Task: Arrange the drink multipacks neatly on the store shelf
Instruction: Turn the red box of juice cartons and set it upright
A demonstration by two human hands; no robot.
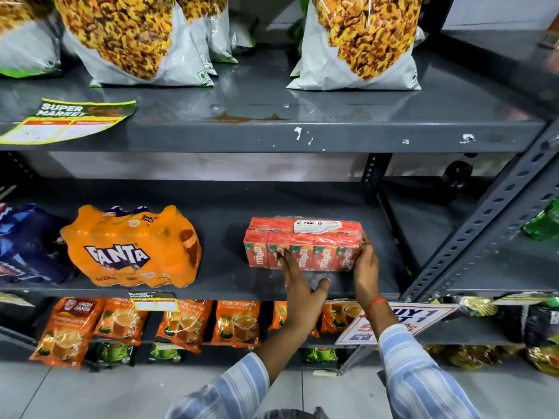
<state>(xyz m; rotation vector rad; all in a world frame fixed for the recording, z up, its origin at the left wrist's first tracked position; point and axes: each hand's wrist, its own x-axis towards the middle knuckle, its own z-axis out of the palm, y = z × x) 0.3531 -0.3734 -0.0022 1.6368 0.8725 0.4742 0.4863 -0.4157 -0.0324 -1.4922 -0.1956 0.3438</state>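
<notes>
A red-orange Maaza carton multipack (302, 237) wrapped in clear film stands on the middle grey shelf (223, 276), right of centre. My right hand (367, 267) cups its right end, fingers wrapped round the corner. My left hand (298, 285) lies flat against its front face, fingertips touching the cartons, thumb spread out. An orange Fanta bottle multipack (133, 249) sits to the left, tilted slightly. A dark blue multipack (27, 243) lies at the far left, partly cut off by the frame edge.
Bare shelf lies between the Fanta pack and the Maaza pack, and behind both. A slotted upright post (490, 219) bounds the shelf on the right. Snack bags (360, 40) fill the shelf above; tea pouches (236, 325) hang below.
</notes>
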